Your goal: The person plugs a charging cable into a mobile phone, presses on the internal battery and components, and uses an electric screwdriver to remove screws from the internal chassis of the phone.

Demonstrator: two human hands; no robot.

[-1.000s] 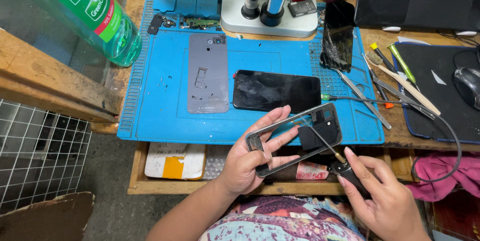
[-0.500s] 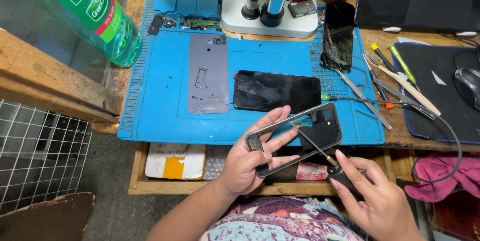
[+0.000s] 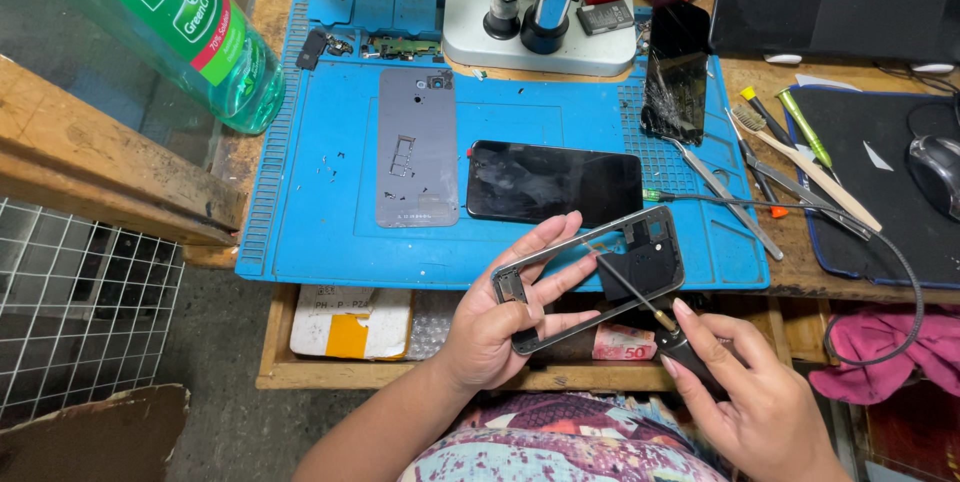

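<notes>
My left hand (image 3: 500,322) holds a silver phone frame (image 3: 590,277) flat over the front edge of the blue work mat (image 3: 320,192). A black inner plate fills the frame's right end. My right hand (image 3: 750,392) grips a black-handled screwdriver (image 3: 655,317). Its thin shaft points up-left and the tip rests on the frame near the black plate. On the mat behind lie a grey phone back cover (image 3: 415,147) and a black phone screen (image 3: 555,182).
A microscope base (image 3: 540,27) stands at the mat's far edge. A green plastic bottle (image 3: 180,22) stands far left. Tweezers, brushes and small tools (image 3: 770,157) lie right of the mat, with a black mouse pad (image 3: 880,182), a mouse and a thin cable.
My right hand has shifted slightly right and the screwdriver tip has moved a little along the frame. The left hand keeps the frame in about the same place.
</notes>
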